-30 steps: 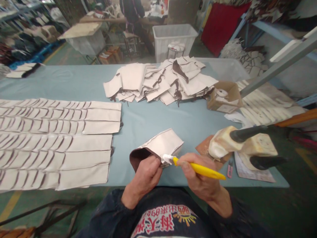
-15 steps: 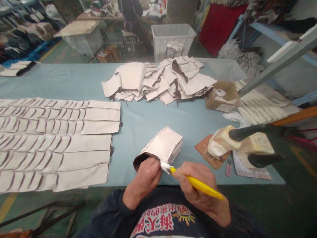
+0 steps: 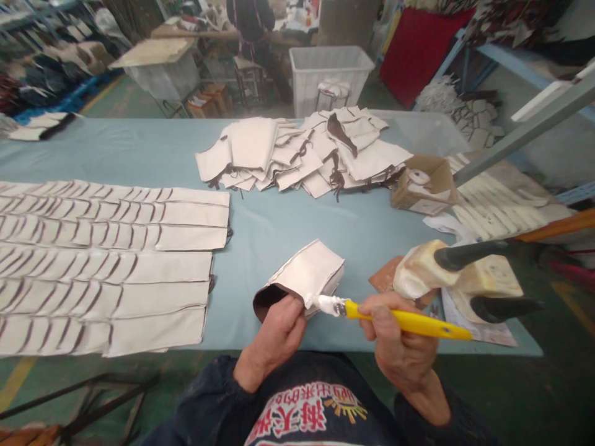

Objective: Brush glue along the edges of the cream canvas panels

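My left hand (image 3: 277, 329) grips a folded stack of cream leather pieces with a dark brown inner side (image 3: 304, 275), held just above the near edge of the blue table (image 3: 279, 229). Fingers of my right hand (image 3: 400, 337) are wrapped round a yellow-handled brush (image 3: 409, 321). Its white, glue-coated tip (image 3: 328, 303) touches the lower right edge of the held stack.
Rows of overlapped cream pieces (image 3: 106, 266) cover the table's left. A loose heap of cream pieces (image 3: 302, 155) lies at the back centre, a small cardboard box (image 3: 423, 183) to its right. A glue-crusted pot with black handles (image 3: 458, 275) stands at my right. Another person (image 3: 251, 25) stands far behind.
My right hand has swung the brush handle out to the right, now nearly level. The brush tip has slid right along the stack's edge. My left hand barely moved.
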Action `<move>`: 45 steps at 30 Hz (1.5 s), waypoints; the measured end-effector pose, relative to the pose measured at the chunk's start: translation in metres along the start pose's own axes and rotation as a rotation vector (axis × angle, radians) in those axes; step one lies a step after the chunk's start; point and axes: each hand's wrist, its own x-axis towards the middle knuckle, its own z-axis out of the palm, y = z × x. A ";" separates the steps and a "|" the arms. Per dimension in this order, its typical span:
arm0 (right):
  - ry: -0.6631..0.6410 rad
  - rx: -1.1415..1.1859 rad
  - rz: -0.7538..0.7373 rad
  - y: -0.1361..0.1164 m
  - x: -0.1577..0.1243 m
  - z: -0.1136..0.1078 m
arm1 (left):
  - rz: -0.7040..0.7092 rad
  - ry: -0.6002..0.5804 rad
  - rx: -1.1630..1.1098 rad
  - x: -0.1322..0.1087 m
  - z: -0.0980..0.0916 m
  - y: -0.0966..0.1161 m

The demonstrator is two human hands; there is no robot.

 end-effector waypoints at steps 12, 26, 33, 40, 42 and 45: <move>0.240 0.192 0.425 0.053 0.006 0.009 | -0.714 0.234 -1.229 0.008 0.013 -0.038; 0.258 0.305 0.359 0.039 0.011 0.006 | -0.792 0.284 -0.996 0.021 -0.011 -0.049; 0.126 0.278 0.267 0.022 0.027 0.010 | -0.648 0.201 -0.670 0.027 -0.016 -0.021; -0.096 0.164 0.119 0.013 0.044 0.008 | -0.597 0.036 -0.465 0.028 -0.025 -0.001; -0.158 0.146 0.097 0.012 0.048 0.007 | -0.623 0.009 -0.500 0.029 -0.026 0.004; -0.236 0.127 0.053 0.011 0.051 0.007 | -0.609 -0.045 -0.595 0.032 -0.027 0.013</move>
